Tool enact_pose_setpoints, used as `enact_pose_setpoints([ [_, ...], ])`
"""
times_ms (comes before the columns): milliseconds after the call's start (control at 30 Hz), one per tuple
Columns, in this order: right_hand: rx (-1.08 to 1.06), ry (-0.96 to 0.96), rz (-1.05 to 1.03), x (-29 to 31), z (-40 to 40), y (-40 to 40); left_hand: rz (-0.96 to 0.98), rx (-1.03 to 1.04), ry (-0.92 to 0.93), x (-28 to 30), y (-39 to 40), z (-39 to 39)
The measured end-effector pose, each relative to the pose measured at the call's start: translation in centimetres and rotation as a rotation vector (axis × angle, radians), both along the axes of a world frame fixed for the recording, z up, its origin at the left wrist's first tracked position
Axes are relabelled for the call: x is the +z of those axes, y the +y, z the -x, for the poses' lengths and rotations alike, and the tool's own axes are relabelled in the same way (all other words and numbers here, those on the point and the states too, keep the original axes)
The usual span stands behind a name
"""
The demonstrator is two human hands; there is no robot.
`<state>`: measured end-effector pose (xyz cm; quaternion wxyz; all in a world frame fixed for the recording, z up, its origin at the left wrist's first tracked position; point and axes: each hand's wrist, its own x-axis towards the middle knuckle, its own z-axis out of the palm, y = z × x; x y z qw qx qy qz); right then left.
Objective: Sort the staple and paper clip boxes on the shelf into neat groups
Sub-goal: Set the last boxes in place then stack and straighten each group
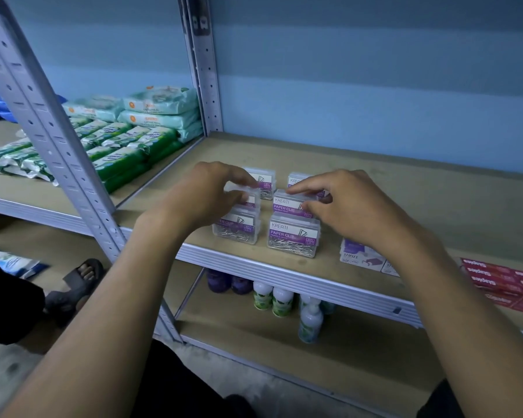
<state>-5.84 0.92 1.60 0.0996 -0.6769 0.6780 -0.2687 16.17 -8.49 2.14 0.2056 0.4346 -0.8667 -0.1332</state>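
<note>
Several clear paper clip boxes with purple labels stand in two columns on the wooden shelf point(405, 188). My left hand point(206, 194) grips the middle box of the left column point(248, 196), above the front left box point(236, 229). My right hand point(344, 203) pinches the middle box of the right column point(290, 203), behind the front right box point(293, 235). Two more boxes stand at the back, one on the left point(264, 178) and one on the right point(296, 179). White and purple staple boxes point(361, 256) lie right of the clips, partly under my right forearm. Red staple boxes point(504, 282) lie at the far right.
A grey metal upright point(52, 134) stands at the shelf's left front corner, another at the back point(207, 86). Green and pale wipe packs point(127, 137) fill the neighbouring shelf. Bottles point(281, 303) stand on the shelf below. A sandalled foot point(79, 285) is on the floor.
</note>
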Motion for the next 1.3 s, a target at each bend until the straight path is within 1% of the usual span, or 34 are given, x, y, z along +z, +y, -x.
enact_pose_setpoints([
  [433, -0.017, -0.081, 0.034, 0.3, -0.1, 0.7, 0.052, -0.062, -0.001, 0.0, -0.2, -0.3],
  [667, -0.026, -0.049, 0.012, 1.2, 0.0, 1.9, 0.117, -0.090, 0.026, 0.7, 2.3, -0.3],
  [1033, -0.019, -0.026, -0.055, 1.4, -0.3, 2.8, -0.001, -0.108, -0.006, 0.1, 2.1, -0.2],
  [1300, 0.008, 0.004, -0.105, 1.6, -1.0, 3.0, -0.020, -0.100, -0.027, 0.2, 2.2, -0.1],
])
